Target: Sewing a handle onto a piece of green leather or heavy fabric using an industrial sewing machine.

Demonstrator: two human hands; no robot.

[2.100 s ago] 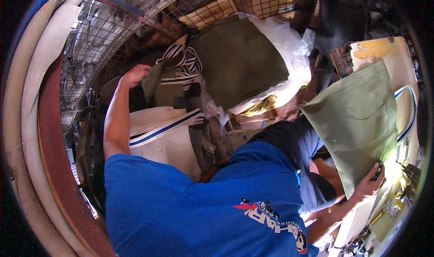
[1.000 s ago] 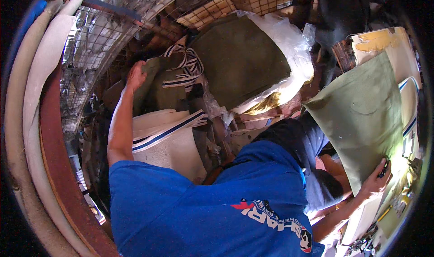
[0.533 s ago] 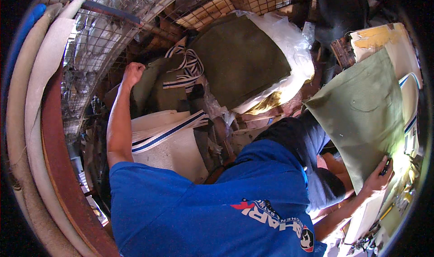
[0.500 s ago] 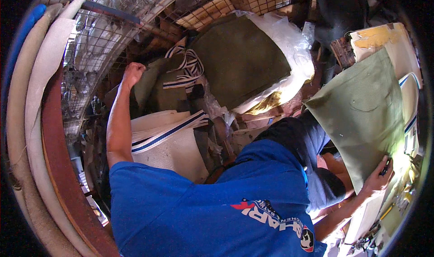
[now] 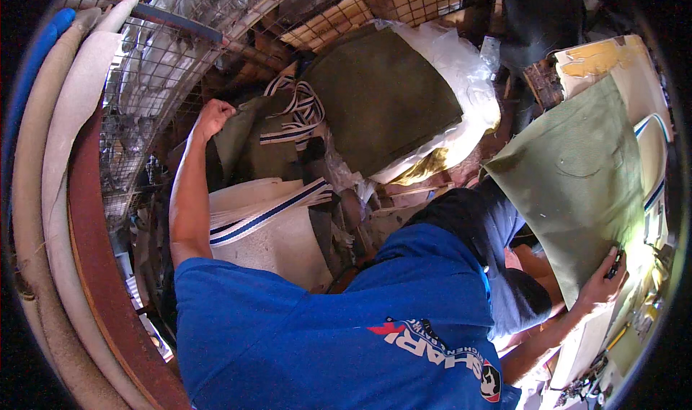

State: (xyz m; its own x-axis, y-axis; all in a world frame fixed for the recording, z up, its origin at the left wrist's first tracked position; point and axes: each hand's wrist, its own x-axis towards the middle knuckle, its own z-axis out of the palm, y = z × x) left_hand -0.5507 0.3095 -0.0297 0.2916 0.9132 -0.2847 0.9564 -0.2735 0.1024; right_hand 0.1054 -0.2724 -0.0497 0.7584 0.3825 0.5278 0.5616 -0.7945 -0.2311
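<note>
My left hand (image 5: 215, 119) is closed at the upper corner of a dark olive fabric piece (image 5: 238, 140), its fingers pinched on the edge. White webbing straps with dark blue stripes (image 5: 292, 130) lie in loops on the olive cloth beside it. Over at the right, my right hand (image 5: 604, 286) rests at the lower edge of a lighter green fabric panel (image 5: 577, 172). A small black object (image 5: 615, 264) shows between its thumb and fingers; its kind is unclear. Bright light falls on the panel next to that hand.
Stacked olive fabric (image 5: 382, 96) lies on clear plastic wrapping (image 5: 472, 86) at the far middle. Cream fabric (image 5: 277, 241) with a striped strap is nearer. Fabric rolls (image 5: 61, 194) stand along the left, beside a wire mesh (image 5: 155, 86). Small tools clutter the lower right.
My left hand has shifted very slightly to the right and turned a little at the fabric edge. My right hand and the green panel look almost unmoved.
</note>
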